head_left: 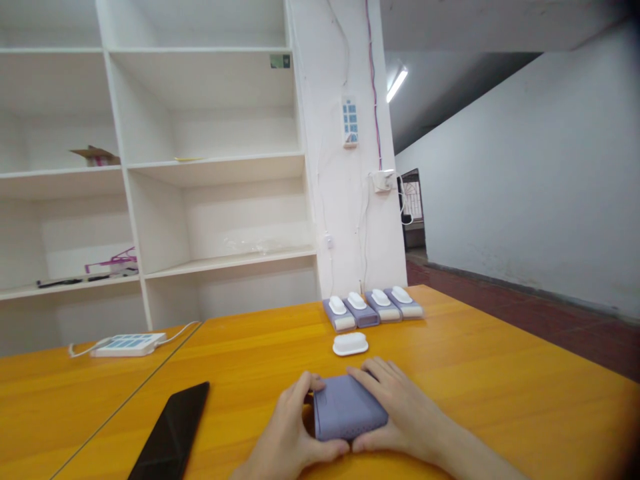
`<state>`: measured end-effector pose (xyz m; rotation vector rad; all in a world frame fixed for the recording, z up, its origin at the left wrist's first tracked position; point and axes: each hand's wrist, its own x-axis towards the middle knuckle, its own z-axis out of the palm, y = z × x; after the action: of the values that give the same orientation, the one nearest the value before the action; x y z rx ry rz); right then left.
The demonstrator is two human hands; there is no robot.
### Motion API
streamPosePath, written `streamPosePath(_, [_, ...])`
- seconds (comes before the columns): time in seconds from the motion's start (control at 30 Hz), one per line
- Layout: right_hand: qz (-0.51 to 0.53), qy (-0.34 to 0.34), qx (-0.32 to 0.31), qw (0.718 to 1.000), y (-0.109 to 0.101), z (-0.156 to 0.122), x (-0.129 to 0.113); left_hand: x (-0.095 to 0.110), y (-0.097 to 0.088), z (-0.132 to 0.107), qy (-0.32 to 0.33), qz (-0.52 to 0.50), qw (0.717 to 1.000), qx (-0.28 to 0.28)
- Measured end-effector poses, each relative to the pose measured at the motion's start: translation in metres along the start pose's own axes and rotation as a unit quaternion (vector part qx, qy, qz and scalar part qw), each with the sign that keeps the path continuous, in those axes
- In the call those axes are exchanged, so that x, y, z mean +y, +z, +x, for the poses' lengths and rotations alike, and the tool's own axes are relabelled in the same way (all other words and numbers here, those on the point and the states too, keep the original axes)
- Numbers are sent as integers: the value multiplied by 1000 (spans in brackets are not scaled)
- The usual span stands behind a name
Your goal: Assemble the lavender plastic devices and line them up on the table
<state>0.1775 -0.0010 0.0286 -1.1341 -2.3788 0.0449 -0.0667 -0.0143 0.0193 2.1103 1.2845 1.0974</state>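
A flat purple plastic box (pixel 345 408) with small holes along its near side rests on the orange wooden table. My left hand (pixel 295 423) grips its left side, thumb at the near edge and fingers at the far left corner. Around the right side is my right hand (pixel 397 407), its thumb at the near edge and fingers over the far corner. Just beyond the box lies a white oval plastic piece (pixel 350 344). Farther back, several purple boxes (pixel 369 316) stand in a row, each topped with a similar white piece (pixel 357 301).
A black phone-like slab (pixel 170 433) lies on the table (pixel 250 387) to the left. Behind it sits a white power strip (pixel 129 344) with a cable. White shelves (pixel 220 160) and a pillar (pixel 350 220) rise behind the table, whose right edge borders a red floor.
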Motion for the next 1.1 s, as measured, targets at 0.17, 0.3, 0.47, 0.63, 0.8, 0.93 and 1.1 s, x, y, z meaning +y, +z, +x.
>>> streamPosePath(0.17, [21, 1, 6, 1000, 0, 3, -2, 4, -4, 6, 38, 17, 998, -47])
streamPosePath(0.3, [83, -6, 6, 997, -6, 2, 3, -6, -6, 9, 47, 44, 996, -65])
streamPosePath(0.47, [129, 30, 9, 991, -8, -2, 23, -13, -3, 10, 9, 93, 995, -25])
streamPosePath(0.63, [181, 76, 66, 978, -4, -1, 34, -4, -4, 9, -20, 144, 988, -55])
streamPosePath(0.8, [159, 70, 174, 969, -4, 16, 50, 1, -8, 11, 27, 134, 986, -98])
streamPosePath(0.93, [109, 80, 145, 980, 2, 42, 73, 1, -7, 14, 58, 137, 982, -116])
streamPosePath(1.1, [100, 63, 77, 990, 16, 73, 81, 12, -15, 7, 66, 155, 981, -99])
